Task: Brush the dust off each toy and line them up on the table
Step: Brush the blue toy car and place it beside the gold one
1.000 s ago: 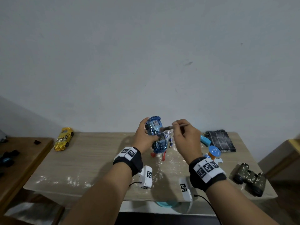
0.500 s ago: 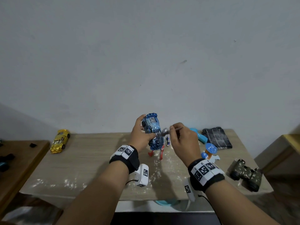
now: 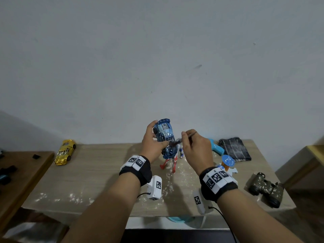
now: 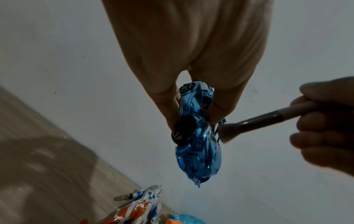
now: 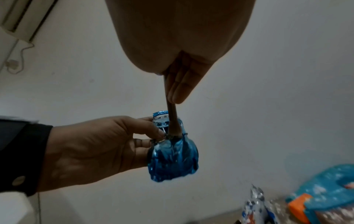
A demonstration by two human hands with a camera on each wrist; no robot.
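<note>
My left hand (image 3: pixel 154 146) grips a shiny blue toy car (image 3: pixel 164 133) above the table's far middle, thumb on one side and fingers on the other (image 4: pixel 197 131). My right hand (image 3: pixel 194 146) pinches a small brush (image 4: pixel 258 121) whose bristles touch the car's side (image 5: pixel 172 151). Under the car a red, white and blue robot figure (image 3: pixel 172 159) stands on the table, dusted with white powder. A gold toy car (image 3: pixel 65 151) sits at the table's far left.
The wooden table (image 3: pixel 96 172) carries white powder patches. On its right part lie a blue toy gun (image 3: pixel 216 148), a folded dark cloth (image 3: pixel 235 149), a blue-topped toy (image 3: pixel 228 161) and camouflage binoculars (image 3: pixel 266 189). A brown side table (image 3: pixel 21 172) stands left.
The blue car has been tilted more upright and raised slightly. The brush has moved down along the car's side, from its upper middle toward its lower part.
</note>
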